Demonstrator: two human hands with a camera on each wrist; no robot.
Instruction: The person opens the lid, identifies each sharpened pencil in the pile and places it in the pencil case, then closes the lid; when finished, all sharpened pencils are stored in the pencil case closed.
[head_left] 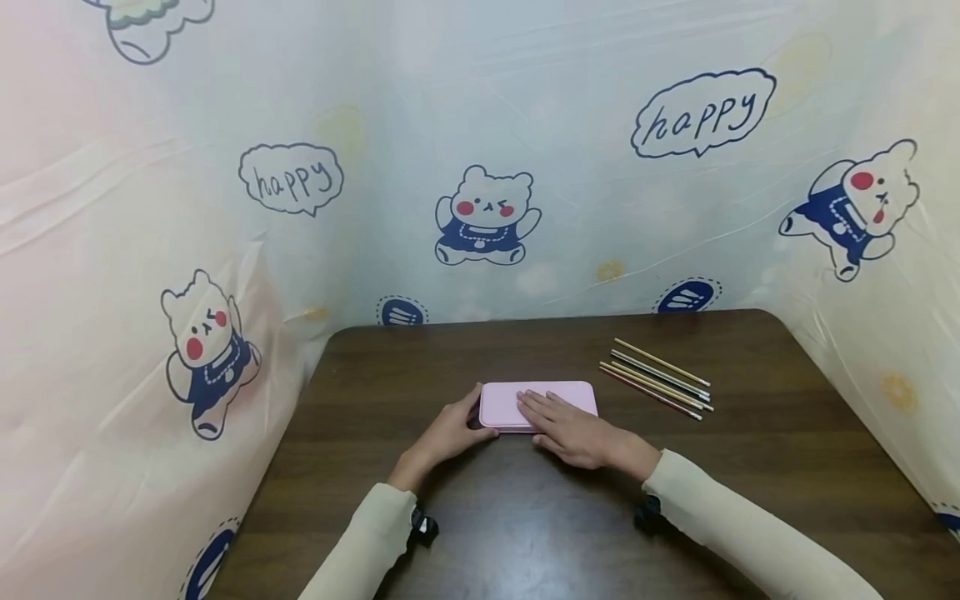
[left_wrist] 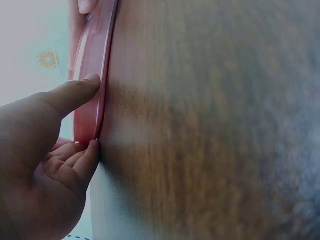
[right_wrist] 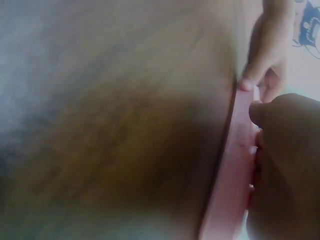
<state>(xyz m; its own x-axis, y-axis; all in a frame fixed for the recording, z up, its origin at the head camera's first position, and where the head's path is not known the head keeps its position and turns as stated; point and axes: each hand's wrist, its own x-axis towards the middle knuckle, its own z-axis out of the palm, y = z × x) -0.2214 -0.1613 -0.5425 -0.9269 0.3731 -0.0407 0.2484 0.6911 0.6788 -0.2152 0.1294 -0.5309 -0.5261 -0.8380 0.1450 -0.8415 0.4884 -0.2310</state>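
Note:
A flat pink pencil case [head_left: 498,404] with rounded corners lies closed on the table. My left hand [head_left: 450,429] grips its left end. In the left wrist view the thumb [left_wrist: 82,92] presses the front side of the case [left_wrist: 92,117], and the fingers bend round its end. Laid across the lid, my right hand [head_left: 566,427] has its fingers stretched out flat. The right wrist view shows that hand [right_wrist: 285,160] over the case [right_wrist: 232,180], with its thumb near the front edge; the hand itself hides most of the lid there.
Several pencils [head_left: 656,379] lie side by side, slanting, to the right of the case on the dark wooden table [head_left: 390,358]. A printed curtain [head_left: 577,208] with bears hangs behind the table and along both sides.

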